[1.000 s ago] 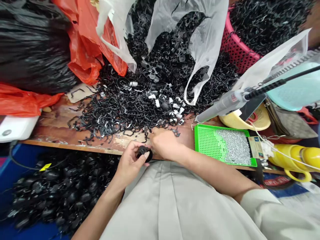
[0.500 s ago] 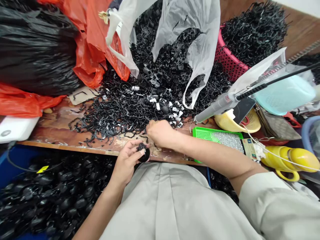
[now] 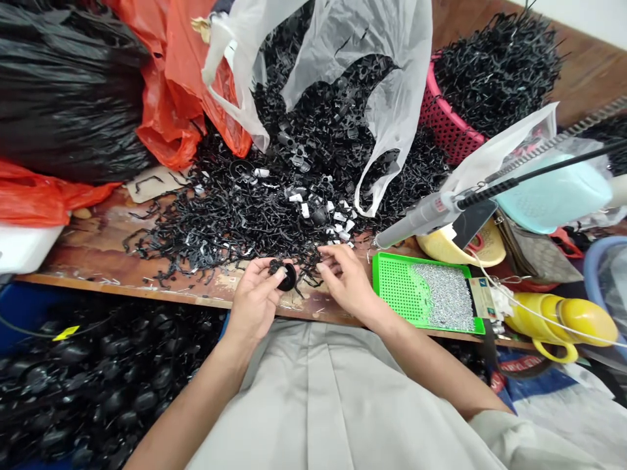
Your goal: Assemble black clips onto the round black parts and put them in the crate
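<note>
**Hands at the bench edge, the left pinching one round black part**

The left hand (image 3: 257,300), mid-frame, pinches a round, dish-shaped black plastic part (image 3: 289,279) between thumb and fingers. Just to its right, and apart from it, the right hand (image 3: 349,284) has its fingers half curled beside thin, bent black plastic strips (image 3: 307,273); whether it pinches one cannot be told. The part looks light and stiff, its glossy face perhaps slippery and its small raised details possibly fragile; its outer rim seems the surest hold.

Counted from near to far: one part in the left hand; one blue plastic bin (image 3: 22,307) at lower left, its glossy black parts (image 3: 117,365) too many to count; one brown wooden bench (image 3: 93,251) across the middle. On it, right of centre, lies one bright green perforated plastic tray (image 3: 392,287) with countless small silvery metal pieces (image 3: 448,297). Above the hands spreads one uncountable black heap (image 3: 210,225), with a dozen or so small white pieces (image 3: 304,210), overlapping too much for an exact count. One grey cylindrical tool (image 3: 411,219) slants above the tray. Farthest, at upper right, is one pink plastic basket (image 3: 450,130), piled with black strips.
</note>
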Demonstrator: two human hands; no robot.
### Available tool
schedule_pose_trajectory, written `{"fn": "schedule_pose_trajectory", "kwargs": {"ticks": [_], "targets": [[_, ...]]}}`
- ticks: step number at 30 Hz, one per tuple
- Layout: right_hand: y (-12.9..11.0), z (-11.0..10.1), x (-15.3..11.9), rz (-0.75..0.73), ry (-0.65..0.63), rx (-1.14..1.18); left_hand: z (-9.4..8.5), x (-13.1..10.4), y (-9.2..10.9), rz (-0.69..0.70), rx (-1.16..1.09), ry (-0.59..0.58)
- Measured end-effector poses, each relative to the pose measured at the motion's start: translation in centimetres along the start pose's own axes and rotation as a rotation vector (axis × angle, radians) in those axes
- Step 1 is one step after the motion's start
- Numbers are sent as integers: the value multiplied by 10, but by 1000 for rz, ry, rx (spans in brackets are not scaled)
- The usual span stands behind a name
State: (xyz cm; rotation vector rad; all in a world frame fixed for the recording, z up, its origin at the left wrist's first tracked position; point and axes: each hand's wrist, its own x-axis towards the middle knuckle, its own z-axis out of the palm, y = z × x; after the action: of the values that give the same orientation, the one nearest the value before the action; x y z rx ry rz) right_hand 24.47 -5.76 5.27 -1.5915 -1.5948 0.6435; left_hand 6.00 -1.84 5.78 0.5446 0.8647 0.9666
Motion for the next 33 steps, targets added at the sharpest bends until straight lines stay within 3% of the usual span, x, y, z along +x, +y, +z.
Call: {"fn": "schedule_pose_trajectory", "kwargs": {"ticks": [5, 10, 16, 20, 23, 26, 28, 30, 33], "targets": [[12, -15, -2, 35, -28, -27, -1, 2, 9, -29, 76, 38], [-5, -19, 8, -7, -219, -240, -2, -12, 18, 19, 202, 24], [-35, 13, 35, -69, -458, -647, 3, -39, 10, -215, 493, -251], [-40, 28, 46, -124, -528, -709, 2, -47, 5, -194, 539, -214], [-37, 18, 47, -118, -418, -602, -2, -47, 6, -181, 475, -146], [-36, 3, 42, -26, -186, -166, -3, -45, 5, -183, 437, -99], [-38, -2, 34, 108, -157, 193, 0, -42, 4, -167, 446, -88], [-40, -2, 24, 224, -194, 409, 5, -39, 1, -133, 458, -85], [-39, 0, 9, 178, -156, 265, 13, -35, -3, -90, 488, -78]]}}
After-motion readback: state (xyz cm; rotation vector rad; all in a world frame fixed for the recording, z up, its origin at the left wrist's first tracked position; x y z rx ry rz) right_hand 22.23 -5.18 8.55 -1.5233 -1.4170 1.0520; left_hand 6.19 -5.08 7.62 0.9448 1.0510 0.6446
